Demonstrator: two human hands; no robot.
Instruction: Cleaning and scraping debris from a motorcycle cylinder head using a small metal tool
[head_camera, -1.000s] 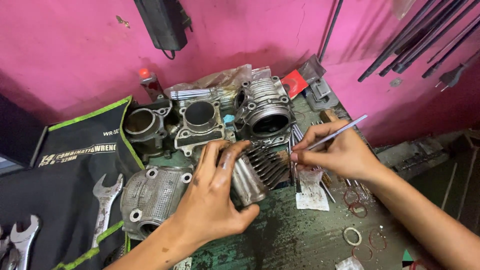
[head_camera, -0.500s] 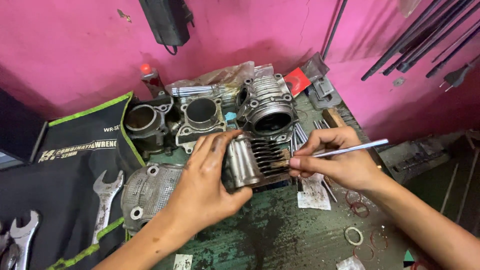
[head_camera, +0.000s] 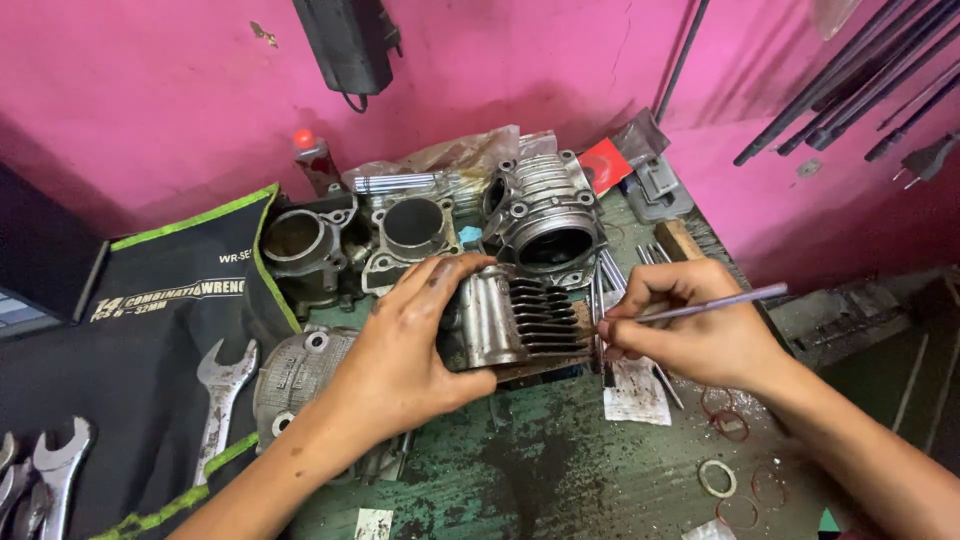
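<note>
At the centre of the frame a finned metal engine cylinder is held lying on its side just above the green, stained tabletop, its smooth sleeve turned to the left and its cooling fins to the right. The left hand is wrapped around the sleeve end, with the thumb below and the fingers curled over the top, so that the part is firmly grasped. The right hand, at centre right, is closed in a pen-like pinch on a thin metal rod, whose tip is set against the fins at the right edge of the cylinder. Under this hand a scrap of white paper is seen, and several thin rings are scattered at lower right. Behind the held part, in the upper middle of the frame, three further cylinder blocks are lined up against the pink wall, the rightmost tilted with its bore facing the viewer. A grey engine cover is partly hidden beneath the left forearm. At the left, a black tool roll with green edging is spread out, and open-ended wrenches are laid upon it.
</note>
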